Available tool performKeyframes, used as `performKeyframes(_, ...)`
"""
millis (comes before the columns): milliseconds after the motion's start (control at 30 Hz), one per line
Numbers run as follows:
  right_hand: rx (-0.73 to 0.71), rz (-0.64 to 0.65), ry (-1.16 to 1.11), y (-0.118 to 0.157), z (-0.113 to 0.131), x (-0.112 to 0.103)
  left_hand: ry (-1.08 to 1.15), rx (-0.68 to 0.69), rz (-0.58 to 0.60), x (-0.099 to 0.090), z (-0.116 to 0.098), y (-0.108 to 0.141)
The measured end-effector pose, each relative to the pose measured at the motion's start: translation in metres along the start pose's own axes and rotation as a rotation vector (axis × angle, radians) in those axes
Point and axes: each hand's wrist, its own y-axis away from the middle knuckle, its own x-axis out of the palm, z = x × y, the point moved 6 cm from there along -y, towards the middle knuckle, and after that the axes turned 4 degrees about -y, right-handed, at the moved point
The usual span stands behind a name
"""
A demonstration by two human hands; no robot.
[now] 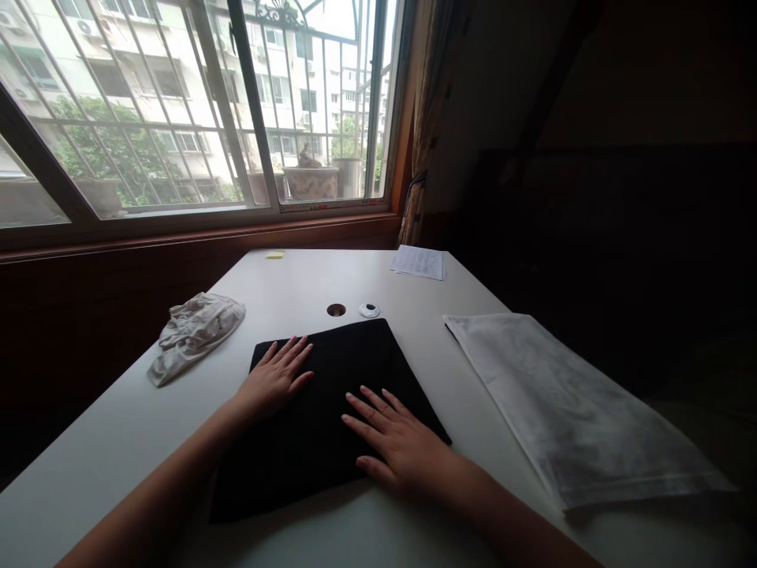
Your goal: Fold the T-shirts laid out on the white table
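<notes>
A flat black cloth, folded into a rough four-sided shape, lies on the white table in front of me. My left hand rests flat on its upper left part, fingers spread. Over its right side lies my right hand, palm down with fingers apart. Neither hand grips anything. To the right, a whitish flat fabric piece reaches past the table's edge. On the left edge sits a crumpled pale cloth.
Behind the black cloth are a round hole in the tabletop and a loose white cap. Papers and a yellow note lie at the far edge. A barred window and a tied curtain stand beyond.
</notes>
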Motion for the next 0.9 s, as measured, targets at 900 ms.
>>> performKeyframes(900,0.396,-0.159,0.044,-0.104,-0.147,-0.042,0.000,-0.131,0.097,0.002,0.014,0.010)
